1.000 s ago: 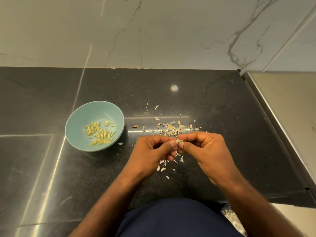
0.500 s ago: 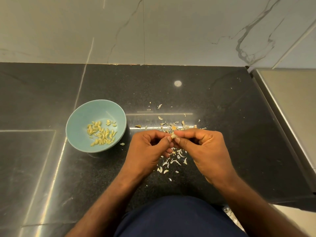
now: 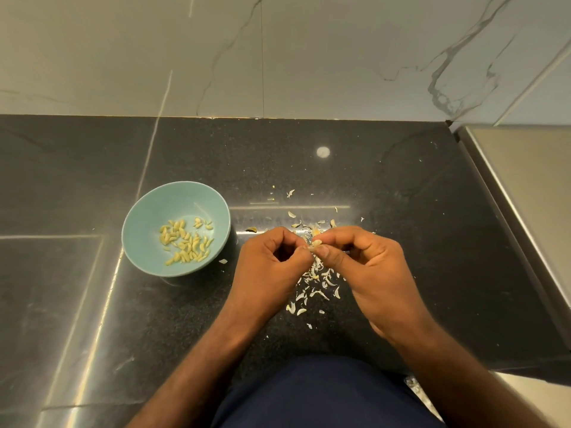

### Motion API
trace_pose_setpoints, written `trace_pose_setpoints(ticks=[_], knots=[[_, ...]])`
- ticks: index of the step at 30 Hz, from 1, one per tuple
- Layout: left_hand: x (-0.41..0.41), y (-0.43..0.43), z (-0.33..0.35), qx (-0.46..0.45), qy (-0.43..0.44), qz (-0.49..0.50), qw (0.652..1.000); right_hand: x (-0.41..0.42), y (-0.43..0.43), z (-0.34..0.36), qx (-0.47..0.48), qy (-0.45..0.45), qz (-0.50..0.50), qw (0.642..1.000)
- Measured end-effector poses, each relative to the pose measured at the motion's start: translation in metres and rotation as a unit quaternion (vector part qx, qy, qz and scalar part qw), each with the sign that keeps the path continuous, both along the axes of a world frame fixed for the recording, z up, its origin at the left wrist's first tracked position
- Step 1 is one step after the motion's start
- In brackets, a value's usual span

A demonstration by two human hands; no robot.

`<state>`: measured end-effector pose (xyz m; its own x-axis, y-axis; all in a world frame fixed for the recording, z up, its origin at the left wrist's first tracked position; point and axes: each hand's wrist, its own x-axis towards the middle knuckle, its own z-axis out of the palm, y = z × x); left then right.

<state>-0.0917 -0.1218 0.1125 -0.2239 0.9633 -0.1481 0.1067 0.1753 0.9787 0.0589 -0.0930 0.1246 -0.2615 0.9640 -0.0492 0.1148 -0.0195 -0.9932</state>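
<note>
Left hand (image 3: 272, 264) and right hand (image 3: 367, 267) meet fingertip to fingertip, both pinching one pale seed (image 3: 315, 243), fingers curled tight on it. Seed sits to the right of the blue bowl (image 3: 154, 217), above scattered husks (image 3: 315, 282). Peeled seeds (image 3: 185, 242) lie inside the bowl, on the black counter (image 3: 417, 211).

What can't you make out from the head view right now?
- Head view: seed pinched between left hand and right hand, mostly covered by fingertips; too small to tell whether its husk has split.
- Head view: husk scraps, partly hidden under both hands.
- Head view: crinkled thing below the counter, mostly hidden by the right arm; unidentifiable.
</note>
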Motion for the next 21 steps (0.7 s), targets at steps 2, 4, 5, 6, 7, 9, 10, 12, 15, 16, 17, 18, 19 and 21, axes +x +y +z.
trace_pose_setpoints(ticks=[2, 4, 5, 6, 7, 9, 10, 12, 15, 16, 17, 18, 19, 21], knots=[[-0.001, -0.001, -0.003, -0.012, 0.015, 0.011, 1.000, -0.001, -0.001, 0.002, -0.064, 0.102, -0.010, 0.993], [-0.003, -0.002, -0.004, -0.015, 0.043, 0.010, 0.999, 0.001, -0.001, 0.003, -0.079, 0.127, -0.011, 0.989], [-0.005, -0.002, -0.004, -0.015, 0.054, 0.006, 0.998, 0.001, 0.000, 0.004, -0.076, 0.113, -0.010, 0.991], [-0.006, -0.003, -0.002, -0.013, 0.060, 0.003, 0.998, 0.002, 0.000, 0.004, -0.067, 0.085, -0.012, 0.994], [-0.007, -0.003, -0.001, -0.010, 0.067, 0.005, 0.998, 0.003, 0.000, 0.003, -0.053, 0.048, -0.014, 0.997], [-0.008, -0.003, 0.002, 0.002, 0.063, 0.014, 0.998, 0.004, 0.000, 0.001, -0.019, -0.017, -0.015, 1.000], [-0.008, -0.003, 0.004, 0.010, 0.045, 0.013, 0.999, 0.005, 0.000, 0.000, -0.007, -0.034, -0.015, 0.999], [-0.007, -0.004, 0.009, 0.028, -0.005, 0.002, 1.000, 0.006, 0.000, 0.000, 0.006, -0.045, -0.015, 0.999], [-0.003, -0.005, 0.013, 0.057, -0.019, -0.032, 0.998, 0.007, 0.000, 0.002, 0.003, -0.043, -0.012, 0.999], [-0.001, -0.005, 0.013, 0.064, -0.016, -0.034, 0.997, 0.007, 0.000, 0.003, 0.002, -0.043, -0.015, 0.999], [0.000, -0.005, 0.012, 0.070, -0.018, -0.036, 0.997, 0.007, 0.000, 0.003, 0.000, -0.042, -0.017, 0.999], [-0.001, -0.005, 0.011, 0.073, -0.021, -0.037, 0.996, 0.007, 0.000, 0.004, -0.003, -0.036, -0.018, 0.999], [-0.001, -0.004, 0.009, 0.079, -0.025, -0.041, 0.996, 0.006, -0.001, 0.004, -0.012, -0.023, -0.019, 0.999], [-0.003, -0.003, 0.006, 0.088, -0.037, -0.044, 0.994, 0.006, 0.000, 0.007, -0.042, 0.012, -0.014, 0.999]])
